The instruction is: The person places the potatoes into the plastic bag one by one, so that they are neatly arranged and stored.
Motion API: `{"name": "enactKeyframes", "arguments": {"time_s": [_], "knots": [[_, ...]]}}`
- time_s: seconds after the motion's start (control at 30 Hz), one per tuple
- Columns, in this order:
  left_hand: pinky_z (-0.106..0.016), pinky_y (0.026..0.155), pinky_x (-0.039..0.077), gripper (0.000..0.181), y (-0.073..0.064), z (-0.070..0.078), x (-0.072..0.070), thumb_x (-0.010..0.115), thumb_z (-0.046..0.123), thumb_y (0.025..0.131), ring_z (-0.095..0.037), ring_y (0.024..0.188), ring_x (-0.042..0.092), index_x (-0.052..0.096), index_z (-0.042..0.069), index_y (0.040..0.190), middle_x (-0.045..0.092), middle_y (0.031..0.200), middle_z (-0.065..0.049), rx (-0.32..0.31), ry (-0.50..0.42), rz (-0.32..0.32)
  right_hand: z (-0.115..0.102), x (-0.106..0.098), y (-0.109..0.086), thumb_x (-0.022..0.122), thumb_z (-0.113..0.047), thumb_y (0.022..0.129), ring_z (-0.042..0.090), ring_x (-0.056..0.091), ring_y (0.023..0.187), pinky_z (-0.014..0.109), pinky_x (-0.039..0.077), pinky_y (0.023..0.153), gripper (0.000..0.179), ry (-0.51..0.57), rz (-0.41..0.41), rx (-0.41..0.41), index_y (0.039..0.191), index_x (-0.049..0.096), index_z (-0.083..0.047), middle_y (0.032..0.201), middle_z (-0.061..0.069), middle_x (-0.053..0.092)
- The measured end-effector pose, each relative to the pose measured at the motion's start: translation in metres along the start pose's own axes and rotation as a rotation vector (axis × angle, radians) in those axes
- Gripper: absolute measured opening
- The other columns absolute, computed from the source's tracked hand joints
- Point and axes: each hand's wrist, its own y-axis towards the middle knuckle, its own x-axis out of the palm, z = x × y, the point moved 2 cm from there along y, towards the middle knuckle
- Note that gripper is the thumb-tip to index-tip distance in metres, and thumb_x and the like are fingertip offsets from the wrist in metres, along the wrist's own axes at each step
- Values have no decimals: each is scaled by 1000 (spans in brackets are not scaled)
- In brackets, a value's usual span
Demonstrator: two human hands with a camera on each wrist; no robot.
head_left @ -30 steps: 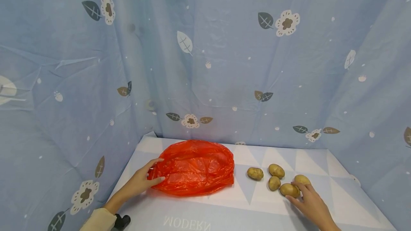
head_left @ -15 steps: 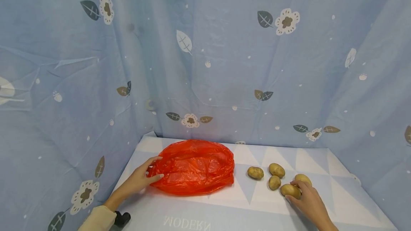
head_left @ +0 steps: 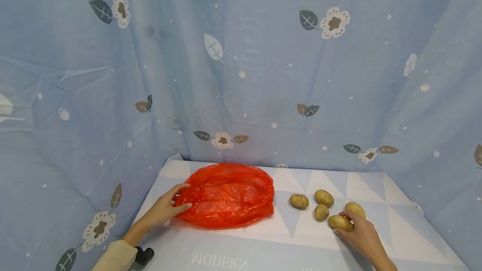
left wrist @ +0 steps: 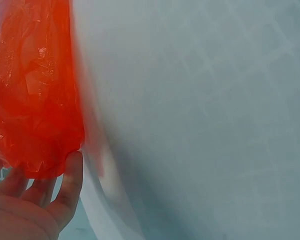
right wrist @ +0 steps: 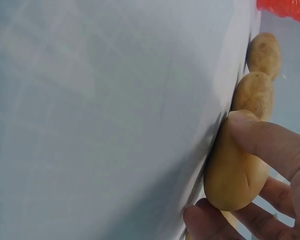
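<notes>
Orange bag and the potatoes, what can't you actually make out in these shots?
- Inside of the orange plastic bag: head view, crumpled film hides any contents.
- Left hand: left wrist view shows only fingertips, the frame edge cutting off the rest.
- Held potato: right wrist view, the right hand covers its lower end.
- Potato count: head view shows five; right wrist view shows three, the edge cutting the others.
</notes>
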Motion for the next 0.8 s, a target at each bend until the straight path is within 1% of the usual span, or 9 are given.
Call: {"name": "enactKeyframes", "arguments": {"time_s": [0.1, 0.23, 0.37, 0.53, 0.63, 0.8], "knots": [[-42, 87, 58, 66, 0, -1, 1, 79, 32, 92, -29, 113, 56, 49, 20, 148, 53, 144, -13, -15, -5, 4, -2, 0, 2, 94, -30, 74, 31, 67, 93, 53, 53, 77, 57, -1, -10, 18, 115, 69, -1, 107, 15, 71], [-43, 88, 58, 65, -1, -1, 1, 79, 30, 92, -29, 113, 56, 49, 20, 148, 53, 145, -14, -27, -4, 12, -3, 1, 4, 93, -32, 75, 31, 67, 92, 53, 53, 77, 56, 1, -24, 24, 115, 69, -1, 107, 15, 72], [-43, 88, 58, 65, -1, 0, 1, 79, 30, 92, -30, 113, 56, 48, 20, 149, 53, 145, -13, -10, -3, 10, -1, 3, 3, 93, -32, 73, 25, 66, 86, 48, 52, 73, 54, -13, -21, 39, 112, 70, -3, 103, 12, 72], [-41, 86, 58, 67, 1, 0, 3, 81, 30, 91, -29, 111, 56, 49, 19, 148, 54, 143, -12, 8, -4, 7, -1, 2, 1, 93, -33, 72, 20, 62, 79, 39, 48, 67, 51, -24, -11, 60, 108, 70, -5, 98, 7, 72], [-41, 86, 58, 67, 3, -2, 3, 81, 30, 91, -28, 111, 56, 49, 18, 148, 55, 142, -13, 9, 2, 6, -2, 1, -1, 92, -34, 74, 20, 61, 80, 38, 48, 67, 52, -14, -2, 63, 110, 70, -4, 99, 8, 72], [-40, 84, 59, 67, 5, -3, 4, 81, 30, 90, -28, 110, 57, 49, 20, 148, 55, 141, -12, 0, 2, 11, -4, -4, -1, 91, -35, 76, 22, 64, 84, 40, 49, 70, 55, -15, 26, 57, 114, 69, -2, 105, 13, 72]]}}
